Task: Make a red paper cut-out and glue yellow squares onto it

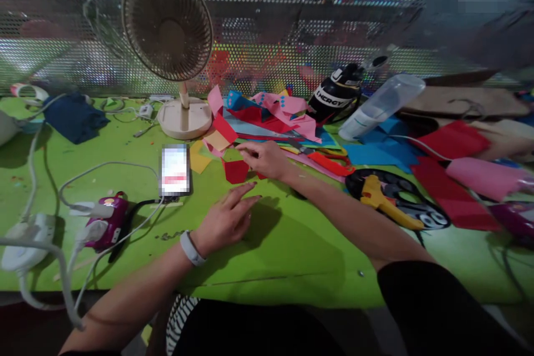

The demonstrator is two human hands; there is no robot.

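My right hand (267, 159) reaches over a small folded piece of red paper (236, 172), its thumb and fingers drawn together at the paper's upper edge. Part of that red paper is hidden under the hand. Just nearer to me, my left hand (227, 214), with a pale band at the wrist, hovers low over or rests on the green table (292, 250); its fingers are spread and hold nothing. Yellow paper (200, 157) lies left of the red piece. Behind it are a pile of pink paper (287, 105) and scissors (298, 144), partly covered.
A fan (183, 122) stands at the back, a phone (174, 169) left of my hands. Cables run to a purple power strip (109, 222). A yellow glue gun (386, 203) lies at right, before a clear bottle (381, 105) and black bottle (336, 92). Perforated metal (258, 16) closes the back.
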